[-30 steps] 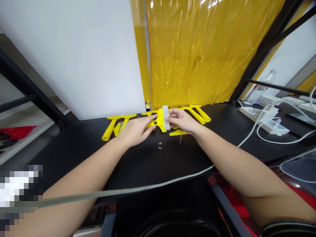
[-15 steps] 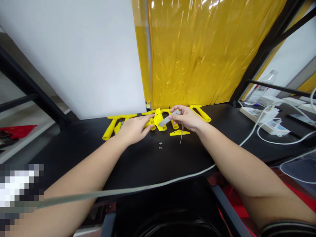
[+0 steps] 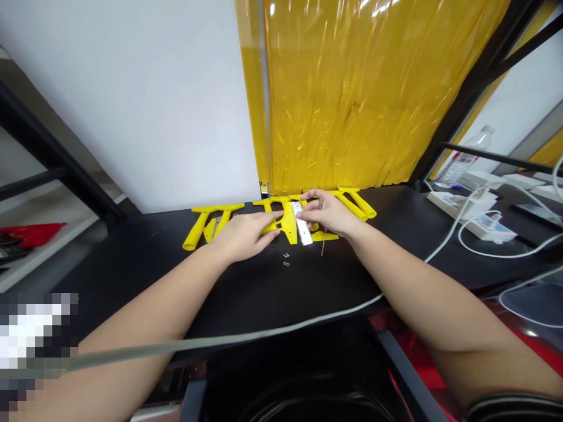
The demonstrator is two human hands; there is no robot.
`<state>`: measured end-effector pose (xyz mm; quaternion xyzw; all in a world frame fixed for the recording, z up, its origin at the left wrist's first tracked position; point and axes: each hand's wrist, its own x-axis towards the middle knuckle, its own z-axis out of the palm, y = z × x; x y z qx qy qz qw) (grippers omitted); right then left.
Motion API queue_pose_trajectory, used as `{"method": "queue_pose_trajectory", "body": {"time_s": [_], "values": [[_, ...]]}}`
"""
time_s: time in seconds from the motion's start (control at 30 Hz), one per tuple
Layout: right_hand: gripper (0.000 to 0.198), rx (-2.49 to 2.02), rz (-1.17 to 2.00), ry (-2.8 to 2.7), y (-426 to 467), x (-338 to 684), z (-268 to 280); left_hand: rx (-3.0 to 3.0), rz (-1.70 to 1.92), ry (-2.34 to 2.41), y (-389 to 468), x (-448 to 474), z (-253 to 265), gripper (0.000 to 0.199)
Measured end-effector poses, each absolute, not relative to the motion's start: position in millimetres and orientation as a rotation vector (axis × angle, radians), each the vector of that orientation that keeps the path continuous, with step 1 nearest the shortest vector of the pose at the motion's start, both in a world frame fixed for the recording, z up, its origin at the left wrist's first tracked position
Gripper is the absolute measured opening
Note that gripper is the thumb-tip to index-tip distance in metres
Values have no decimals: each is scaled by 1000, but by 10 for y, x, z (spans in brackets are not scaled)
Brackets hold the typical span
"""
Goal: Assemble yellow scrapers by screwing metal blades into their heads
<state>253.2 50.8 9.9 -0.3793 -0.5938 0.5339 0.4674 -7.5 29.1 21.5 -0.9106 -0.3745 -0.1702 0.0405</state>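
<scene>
My left hand [image 3: 250, 234] is closed round a yellow plastic handle [image 3: 289, 225] whose wide, flat head faces right. Between the fingertips of my right hand [image 3: 328, 214] is a shiny flat metal plate [image 3: 303, 225] with holes, held upright right beside that head. Whether the plate touches the head I cannot tell. Two small screws [image 3: 286, 255] and two small rings [image 3: 286, 264], perhaps nuts or washers, lie on the black table below. Under my right hand are a flat yellow strip [image 3: 329, 236] and a thin screwdriver [image 3: 324, 243].
More yellow handles lie along the back of the black table [image 3: 246, 299], to the left [image 3: 197, 230] and right [image 3: 363, 206]. A pale cable [image 3: 308, 322] crosses the front edge. Power strips [image 3: 479, 223] and a plastic bottle [image 3: 470, 155] stand at the right.
My right hand has turned the metal plate from slanting to nearly upright, alongside the yellow head. My left hand has shifted slightly right and tilted the yellow handle.
</scene>
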Motion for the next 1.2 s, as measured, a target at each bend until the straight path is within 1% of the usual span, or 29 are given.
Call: {"method": "queue_pose_trajectory", "body": {"time_s": [0.23,0.37,0.4,0.5,0.67,0.87,1.0,1.07,1.1,1.2], "values": [[48,-926,1258,-1470,515,2431,23,-2770,-520,-1178,260,-36,202,52],[31,-989,1324,-1527,499,2402,24,-2731,-489,-1119,250,-32,203,50],[29,-999,1333,-1550,494,2394,24,-2721,-470,-1082,251,-35,203,48],[31,-1000,1317,-1578,480,2376,29,-2693,-407,-948,262,-51,204,43],[36,-983,1313,-1561,469,2391,54,-2638,-368,-780,282,-64,193,45],[47,-927,1363,-1602,471,2390,39,-2653,-413,-789,288,-75,193,40],[43,-939,1338,-1668,478,2400,54,-2687,-436,-821,283,-99,255,40],[37,-1004,1234,-1781,473,2460,101,-2677,-441,-877,290,-118,289,40],[32,-1059,1123,-1877,468,2504,133,-2672,-437,-907,297,-129,302,41],[12,-1287,659,-2273,442,2649,233,-2666,-415,-973,329,-167,316,42]]}}
